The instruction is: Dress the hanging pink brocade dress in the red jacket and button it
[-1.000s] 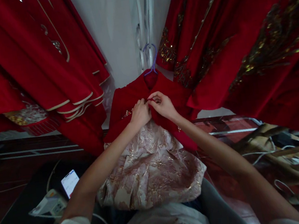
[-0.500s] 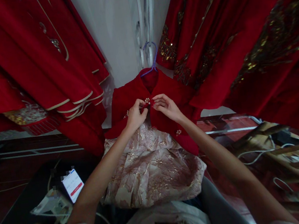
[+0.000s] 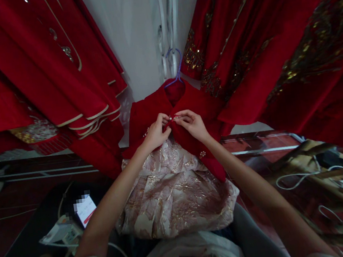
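Note:
A short red jacket (image 3: pixel 146 110) hangs by its collar from a purple hanger (image 3: pixel 179 67), in front of me. My left hand (image 3: pixel 158 133) pinches the jacket's left front edge near the chest. Opposite it, my right hand (image 3: pixel 193 126) pinches the right front edge, its fingertips almost meeting the left ones. Between them shows a small beaded ornament (image 3: pixel 170 119), partly covered by fingers. Another beaded flower (image 3: pixel 202 154) sits lower on the right side. Below the jacket, a pale pink-gold brocade skirt (image 3: pixel 168 193) spreads over my lap.
Red garments (image 3: pixel 65 75) with pale piping hang at left. More red garments (image 3: pixel 276 58) with gold sequins hang at right. A lit phone (image 3: pixel 85 209) lies on a dark surface at lower left. A wooden rack (image 3: pixel 340 173) with white cables stands at lower right.
The fingers of both hands have closed in over the beaded ornament, which showed more fully before. The jacket's front edges stay between them, and the view has shifted slightly.

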The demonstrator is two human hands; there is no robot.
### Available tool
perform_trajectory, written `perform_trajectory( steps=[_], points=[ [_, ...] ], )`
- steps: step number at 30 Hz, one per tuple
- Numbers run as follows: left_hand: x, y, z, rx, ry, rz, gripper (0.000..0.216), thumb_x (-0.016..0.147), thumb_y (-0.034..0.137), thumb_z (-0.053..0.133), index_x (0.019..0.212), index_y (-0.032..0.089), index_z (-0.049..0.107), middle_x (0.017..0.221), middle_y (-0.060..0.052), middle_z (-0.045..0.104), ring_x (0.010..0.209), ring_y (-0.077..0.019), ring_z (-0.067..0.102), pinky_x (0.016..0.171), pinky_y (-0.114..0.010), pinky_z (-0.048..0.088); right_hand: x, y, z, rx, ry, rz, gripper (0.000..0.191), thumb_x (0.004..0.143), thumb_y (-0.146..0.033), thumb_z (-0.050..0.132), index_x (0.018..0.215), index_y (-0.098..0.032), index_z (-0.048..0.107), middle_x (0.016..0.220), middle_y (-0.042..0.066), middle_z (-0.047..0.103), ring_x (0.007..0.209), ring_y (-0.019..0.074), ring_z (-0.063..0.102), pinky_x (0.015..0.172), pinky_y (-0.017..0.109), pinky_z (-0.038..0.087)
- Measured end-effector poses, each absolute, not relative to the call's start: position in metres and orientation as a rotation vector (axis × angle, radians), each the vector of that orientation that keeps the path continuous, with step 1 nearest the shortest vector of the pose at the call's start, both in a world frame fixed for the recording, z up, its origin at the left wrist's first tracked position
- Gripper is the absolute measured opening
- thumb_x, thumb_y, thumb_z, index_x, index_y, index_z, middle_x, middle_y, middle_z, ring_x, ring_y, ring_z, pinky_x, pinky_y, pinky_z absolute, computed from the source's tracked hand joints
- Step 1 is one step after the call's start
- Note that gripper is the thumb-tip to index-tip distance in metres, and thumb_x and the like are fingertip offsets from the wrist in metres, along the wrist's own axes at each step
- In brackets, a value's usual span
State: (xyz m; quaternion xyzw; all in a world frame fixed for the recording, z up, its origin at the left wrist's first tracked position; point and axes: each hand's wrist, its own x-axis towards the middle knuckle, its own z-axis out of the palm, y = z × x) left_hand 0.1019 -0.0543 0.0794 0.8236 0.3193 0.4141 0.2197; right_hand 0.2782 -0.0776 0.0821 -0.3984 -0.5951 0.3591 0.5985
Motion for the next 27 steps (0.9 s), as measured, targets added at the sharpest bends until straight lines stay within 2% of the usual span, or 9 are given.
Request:
perform_trajectory(
  steps=[6,13,18,27],
  points=[
    [0.103,-0.051,0.093,2.36,0.863,0.965,0.024,0.076,0.015,0.055,0.097,0.022,0.044,0.082,0.0,0.061,0.075,-0.0149,0.062,0.071,-0.028,0.049,0.277,-0.075,0.081,-0.959,-1.38,0.775,0.033,0.07,-0.044,0.074,0.092,-0.022,0.065,0.095,0.004,0.071,0.085,0.0169,0.067,0.086,0.034,0.055],
    [0.11,-0.054,0.095,2.326,0.896,1.055,0.009,0.085,0.027,0.055,0.093,0.021,0.053,0.077,0.0,0.064,0.069,-0.013,0.061,0.066,-0.025,0.047,0.274,-0.073,0.071,-1.015,-1.345,0.558,0.025,0.078,-0.041,0.068,0.094,-0.022,0.069,0.098,0.005,0.071,0.085,0.0179,0.069,0.083,0.034,0.057],
    [0.113,-0.049,0.098,2.367,0.909,1.066,0.006,0.086,0.024,0.054,0.086,0.019,0.056,0.081,-0.003,0.068,0.076,-0.0149,0.064,0.07,-0.026,0.049,0.275,-0.081,0.075,-1.026,-1.409,0.448,0.024,0.08,-0.039,0.068,0.098,-0.023,0.073,0.1,0.006,0.071,0.09,0.0194,0.069,0.087,0.035,0.056],
    [0.113,-0.053,0.1,2.409,0.877,0.998,0.009,0.085,0.02,0.054,0.09,0.017,0.061,0.086,-0.006,0.071,0.076,-0.0156,0.067,0.069,-0.026,0.052,0.285,-0.079,0.079,-1.043,-1.485,0.483,0.031,0.077,-0.039,0.072,0.104,-0.024,0.073,0.104,0.006,0.07,0.09,0.019,0.068,0.088,0.035,0.055]
  ],
)
